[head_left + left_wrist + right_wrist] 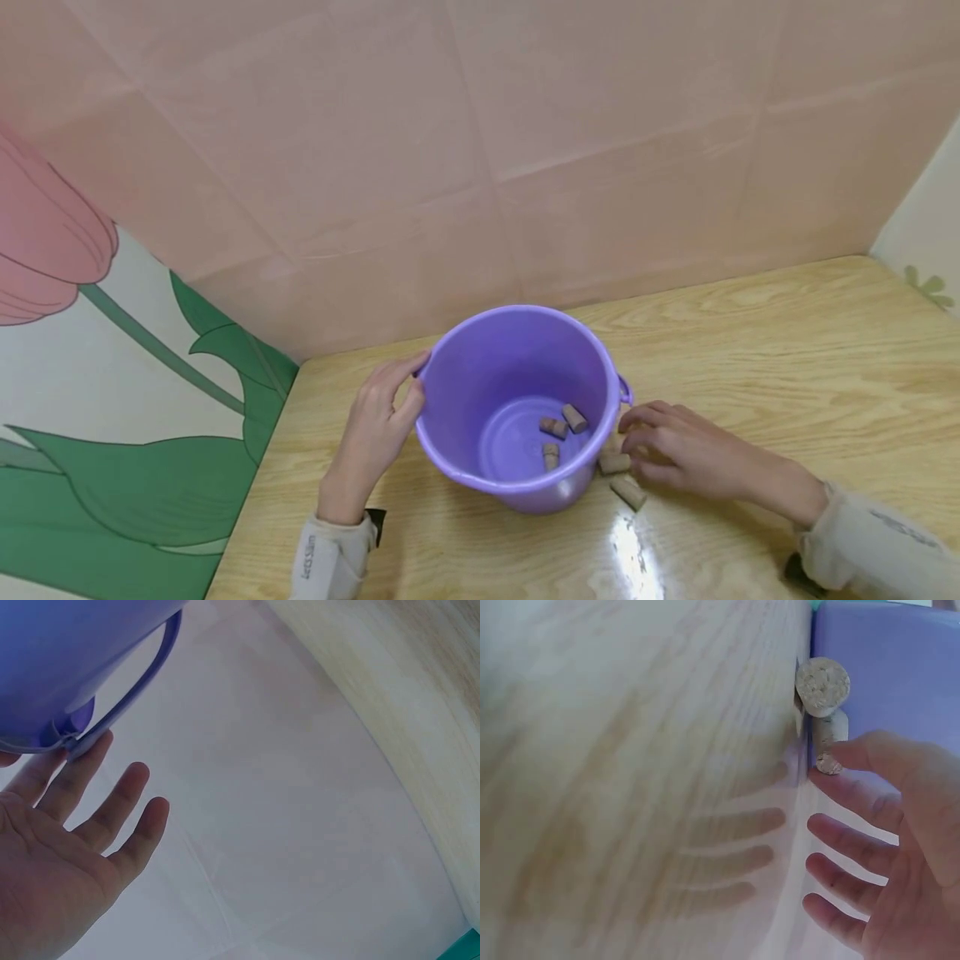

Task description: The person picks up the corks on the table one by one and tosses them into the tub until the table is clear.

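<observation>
A purple bucket [517, 333] stands on the wooden table, tilted mouth toward the head camera. My left hand [378, 417] holds its rim on the left, thumb and fingertips at the edge; in the left wrist view, fingertips touch the bucket handle [142, 686] and the other fingers spread loosely. Inside on the bottom lie three corks [574, 418]. At the bucket's right foot, my right hand [675, 446] pinches a cork [826, 735] between thumb and index fingertips, its other fingers apart. Close by lies another cork [628, 492] on the table.
The wood-grain table [787, 358] runs back to a wall covered in pinkish sheeting [480, 167]. To the left is a panel with a painted tulip [52, 225] and green leaves. A white wall [926, 225] borders the table on the right.
</observation>
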A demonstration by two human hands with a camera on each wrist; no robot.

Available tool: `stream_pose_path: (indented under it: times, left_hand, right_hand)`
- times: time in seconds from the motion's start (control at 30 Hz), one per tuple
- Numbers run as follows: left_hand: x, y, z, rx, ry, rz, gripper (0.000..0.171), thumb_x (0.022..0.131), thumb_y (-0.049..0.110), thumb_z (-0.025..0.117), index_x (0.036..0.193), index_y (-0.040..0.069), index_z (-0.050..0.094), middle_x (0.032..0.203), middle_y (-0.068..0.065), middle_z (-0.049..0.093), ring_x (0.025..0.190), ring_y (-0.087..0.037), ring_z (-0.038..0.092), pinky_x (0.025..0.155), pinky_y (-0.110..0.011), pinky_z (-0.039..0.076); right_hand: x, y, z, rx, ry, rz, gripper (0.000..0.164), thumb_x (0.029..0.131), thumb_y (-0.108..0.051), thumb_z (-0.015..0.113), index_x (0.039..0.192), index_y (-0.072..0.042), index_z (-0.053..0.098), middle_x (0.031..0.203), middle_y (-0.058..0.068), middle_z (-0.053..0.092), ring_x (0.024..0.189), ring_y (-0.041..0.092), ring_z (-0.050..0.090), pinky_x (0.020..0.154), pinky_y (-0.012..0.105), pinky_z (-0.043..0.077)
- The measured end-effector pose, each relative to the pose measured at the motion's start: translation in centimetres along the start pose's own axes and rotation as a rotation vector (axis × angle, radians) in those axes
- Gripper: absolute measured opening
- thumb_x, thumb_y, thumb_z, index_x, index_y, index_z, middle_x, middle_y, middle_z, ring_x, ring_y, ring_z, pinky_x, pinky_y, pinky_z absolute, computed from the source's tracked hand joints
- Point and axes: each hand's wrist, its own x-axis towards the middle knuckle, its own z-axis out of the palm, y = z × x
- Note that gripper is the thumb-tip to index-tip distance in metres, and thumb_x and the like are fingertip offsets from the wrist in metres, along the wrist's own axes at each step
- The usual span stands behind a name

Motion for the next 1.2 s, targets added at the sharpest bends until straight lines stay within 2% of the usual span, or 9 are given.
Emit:
stream_pose_path:
  times: [0.23, 0.53, 0.93, 1.07, 1.2]
  left_hand:
    - [0.0, 0.0, 0.1, -0.001, 0.005, 0.010, 0.038, 0.097, 0.019, 0.054, 0.133, 0.013, 0.063, 0.130, -0.004, 0.067, 0.121, -0.024, 0.060, 0.107, -0.046, 0.047]
    - [0.0, 0.0, 0.0, 0.000, -0.004, -0.006, 0.038, 0.098, 0.020, 0.053, 0.134, 0.013, 0.063, 0.131, -0.003, 0.067, 0.122, -0.023, 0.059, 0.108, -0.045, 0.047]
    - [0.0, 0.0, 0.0, -0.012, -0.006, -0.004, 0.038, 0.098, 0.020, 0.053, 0.134, 0.013, 0.063, 0.130, -0.004, 0.067, 0.122, -0.025, 0.059, 0.108, -0.047, 0.046]
    - [0.0, 0.0, 0.0, -0.010, -0.009, -0.008, 0.038, 0.098, 0.020, 0.053, 0.134, 0.013, 0.062, 0.130, -0.005, 0.067, 0.122, -0.025, 0.060, 0.107, -0.047, 0.047]
    - [0.0, 0.0, 0.0, -0.010, -0.011, -0.010, 0.038, 0.098, 0.021, 0.053, 0.134, 0.013, 0.062, 0.130, -0.005, 0.067, 0.122, -0.025, 0.059, 0.107, -0.047, 0.046]
  right_hand:
    - [0.1, 0.1, -1.2, -0.015, 0.023, 0.082, 0.012, 0.084, -0.025, 0.074, 0.096, -0.024, 0.072, 0.117, 0.005, 0.067, 0.110, 0.030, 0.062, 0.090, 0.058, 0.052]
    - [0.7, 0.4, -3.3, -0.029, 0.075, 0.192, 0.009, 0.087, -0.024, 0.071, 0.096, -0.020, 0.070, 0.118, 0.007, 0.067, 0.112, 0.035, 0.061, 0.092, 0.062, 0.048]
    - [1.3, 0.4, -6.2, -0.056, 0.286, 0.257, 0.023, 0.086, -0.019, 0.072, 0.105, -0.008, 0.069, 0.115, 0.014, 0.069, 0.107, 0.040, 0.063, 0.085, 0.062, 0.049]
    - [1.6, 0.1, -7.2, -0.028, 0.356, 0.256, 0.023, 0.085, -0.015, 0.072, 0.107, -0.006, 0.068, 0.115, 0.015, 0.068, 0.108, 0.040, 0.062, 0.087, 0.061, 0.048]
    - [1.8, -0.5, -8.0, -0.009, 0.426, 0.237, 0.024, 0.083, -0.012, 0.072, 0.107, -0.007, 0.068, 0.116, 0.012, 0.068, 0.110, 0.036, 0.061, 0.089, 0.056, 0.048]
